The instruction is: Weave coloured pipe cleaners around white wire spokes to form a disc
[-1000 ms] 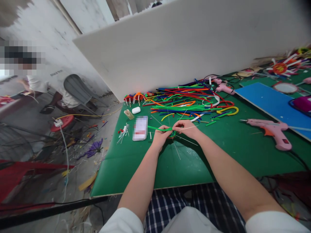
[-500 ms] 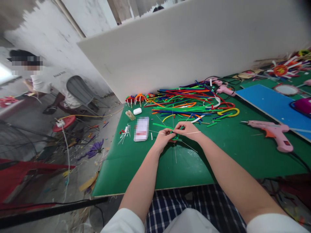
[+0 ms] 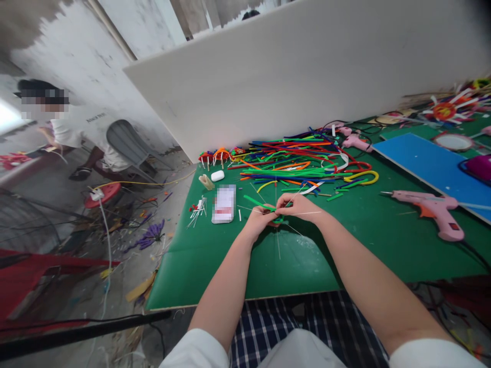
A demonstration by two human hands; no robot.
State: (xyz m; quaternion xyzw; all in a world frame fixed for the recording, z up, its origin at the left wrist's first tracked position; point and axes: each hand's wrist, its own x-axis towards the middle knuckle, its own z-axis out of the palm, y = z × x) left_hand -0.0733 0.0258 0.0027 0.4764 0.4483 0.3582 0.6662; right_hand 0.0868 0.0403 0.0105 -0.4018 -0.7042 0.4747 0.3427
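Note:
Over the green table, my left hand (image 3: 262, 217) and my right hand (image 3: 294, 205) meet with their fingertips pinched close together. A green pipe cleaner (image 3: 253, 202) runs between the fingers, its free end pointing up and left past my left hand. Below the fingertips, part of it curls around the middle of a frame of thin pale rods (image 3: 279, 248), which spread out like spokes. My left fingers hold this centre, while the right ones grip the green strand beside it. The fingers hide most of the hub.
A heap of coloured pipe cleaners (image 3: 291, 158) lies behind my hands. To the left are a phone (image 3: 223, 204), a white case (image 3: 217, 176) and thin white sticks (image 3: 197, 212). At right rest a pink glue gun (image 3: 429, 207) and a blue board (image 3: 422, 161). A person sits far left.
The free end of the green pipe cleaner has tilted slightly upward, and the spoked frame has shifted a little. Both hands stay pinched together at nearly the same spot.

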